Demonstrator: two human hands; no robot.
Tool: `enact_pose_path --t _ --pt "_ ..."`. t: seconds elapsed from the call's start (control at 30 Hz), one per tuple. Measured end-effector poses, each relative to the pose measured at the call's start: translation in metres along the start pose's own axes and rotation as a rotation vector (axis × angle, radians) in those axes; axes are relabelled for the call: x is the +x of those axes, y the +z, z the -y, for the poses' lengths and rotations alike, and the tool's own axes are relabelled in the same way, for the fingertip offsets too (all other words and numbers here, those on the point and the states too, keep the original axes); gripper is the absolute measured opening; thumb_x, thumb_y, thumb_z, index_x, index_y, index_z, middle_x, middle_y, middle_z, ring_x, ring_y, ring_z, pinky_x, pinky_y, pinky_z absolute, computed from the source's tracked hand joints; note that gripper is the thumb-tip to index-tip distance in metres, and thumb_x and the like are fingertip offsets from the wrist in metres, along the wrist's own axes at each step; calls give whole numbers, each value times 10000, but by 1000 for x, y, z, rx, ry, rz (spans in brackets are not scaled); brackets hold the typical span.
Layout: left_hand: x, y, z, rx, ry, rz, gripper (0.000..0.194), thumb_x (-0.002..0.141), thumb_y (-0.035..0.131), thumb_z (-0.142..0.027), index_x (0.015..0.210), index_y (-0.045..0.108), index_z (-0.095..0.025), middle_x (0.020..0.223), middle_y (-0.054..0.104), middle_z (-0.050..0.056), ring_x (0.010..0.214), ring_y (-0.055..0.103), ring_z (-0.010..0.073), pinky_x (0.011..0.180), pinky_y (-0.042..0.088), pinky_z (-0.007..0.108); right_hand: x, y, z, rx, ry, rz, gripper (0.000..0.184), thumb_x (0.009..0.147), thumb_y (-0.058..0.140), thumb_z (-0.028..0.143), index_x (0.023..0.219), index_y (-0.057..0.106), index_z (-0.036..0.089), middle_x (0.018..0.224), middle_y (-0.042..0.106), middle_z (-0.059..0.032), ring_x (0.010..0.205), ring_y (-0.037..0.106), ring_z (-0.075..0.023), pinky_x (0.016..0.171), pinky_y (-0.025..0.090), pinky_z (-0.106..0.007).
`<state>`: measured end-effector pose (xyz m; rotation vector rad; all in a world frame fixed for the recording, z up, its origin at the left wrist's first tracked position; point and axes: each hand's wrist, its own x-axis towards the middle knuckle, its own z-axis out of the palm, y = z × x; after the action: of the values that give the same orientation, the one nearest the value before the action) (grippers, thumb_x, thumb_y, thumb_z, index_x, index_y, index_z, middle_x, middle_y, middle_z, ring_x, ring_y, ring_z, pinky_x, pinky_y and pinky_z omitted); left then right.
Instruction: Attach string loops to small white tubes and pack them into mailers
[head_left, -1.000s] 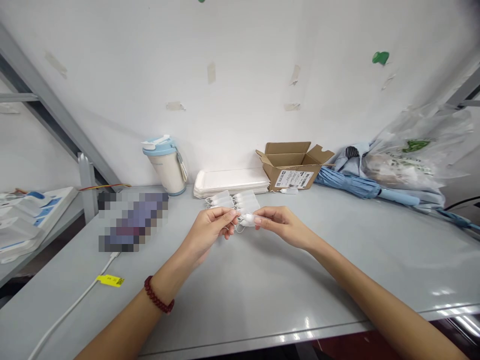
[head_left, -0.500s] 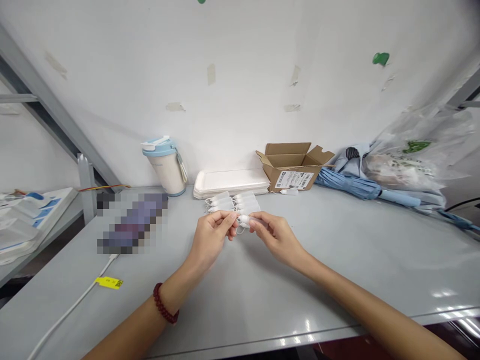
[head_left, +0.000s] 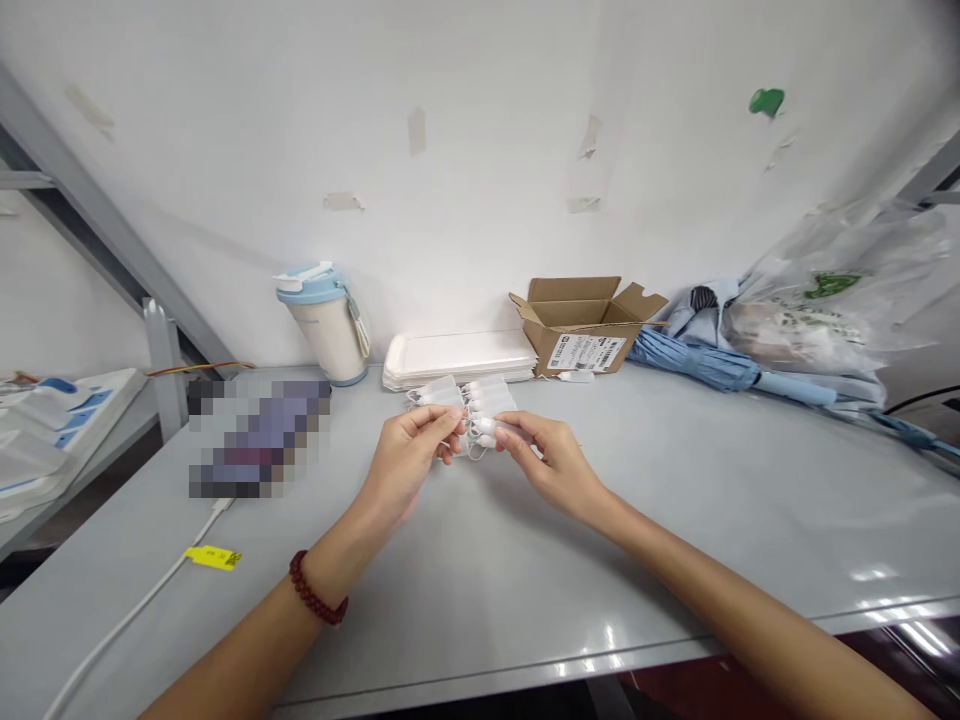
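Observation:
Between thumb and fingers, my right hand grips a small translucent tube whose white capped end points left. My left hand is closed in a pinch at that end, on what looks like the tube's thin white string loop; the fingertips partly hide it. Just beyond both hands lie several similar tubes with white caps and loops, set side by side in two groups. The fingers cover some of them.
Behind the tubes rests a stack of white flat trays or sleeves. An open cardboard box stands beside it, with one loose tube in front. Left are a tumbler, a blurred phone and its cable; right, a blue umbrella and plastic bag.
My left hand has shifted slightly left, away from the tube's capped end, widening the gap between my hands. The right hand keeps its grip. The whole view has shifted a little.

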<state>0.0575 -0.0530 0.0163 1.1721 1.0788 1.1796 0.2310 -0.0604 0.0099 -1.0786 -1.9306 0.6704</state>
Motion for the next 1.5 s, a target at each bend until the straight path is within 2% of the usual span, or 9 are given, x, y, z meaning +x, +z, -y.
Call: enact_pose_path --t 0.17,0.3,0.37,0.5,0.67,0.93,1.5 --pt "-1 2 3 96 41 13 218 746 627 -346 675 626 -139 576 558 -10 531 473 87 539 381 222 -1 2 0 -32 -18 -5 248 904 408 306 838 609 177 703 614 -11 599 504 -113 529 351 -215" --pt "1 1 4 144 68 2 220 748 614 -329 645 623 -135 542 558 -5 514 477 90 526 376 221 2 -1 -10 -89 -107 -6 211 904 414 284 943 590 175 758 626 -30 630 521 -130 564 390 -236" --pt "5 -2 4 157 76 -29 212 752 600 -317 649 626 -133 550 562 0 511 479 91 518 374 221 6 -6 -19 -167 -160 -20 193 896 432 271 998 565 176 807 623 -49 672 536 -147 606 416 -261" --pt "14 -10 6 98 87 -173 161 723 610 -289 726 640 -130 637 578 5 509 480 85 480 364 215 13 -15 -39 -304 -240 -63 158 865 480 223 1004 537 171 877 610 -83 792 549 -194 700 444 -323" --pt "19 -17 5 31 90 -224 165 708 614 -266 774 649 -119 642 563 1 511 478 78 470 357 203 13 -11 -53 -332 -275 21 147 820 522 148 964 534 176 923 625 -79 884 508 -224 769 446 -364" --pt "20 -16 3 8 80 -224 166 702 618 -262 769 649 -113 627 555 -5 497 468 69 465 350 197 14 4 -57 -373 -295 6 152 817 539 142 961 543 192 947 617 -75 911 473 -239 791 432 -387" --pt "16 -14 2 -4 69 -214 173 692 627 -277 754 649 -117 608 539 -9 488 458 72 460 354 205 14 -4 -57 -369 -347 1 133 843 507 174 968 544 202 950 596 -77 896 481 -227 783 437 -385"
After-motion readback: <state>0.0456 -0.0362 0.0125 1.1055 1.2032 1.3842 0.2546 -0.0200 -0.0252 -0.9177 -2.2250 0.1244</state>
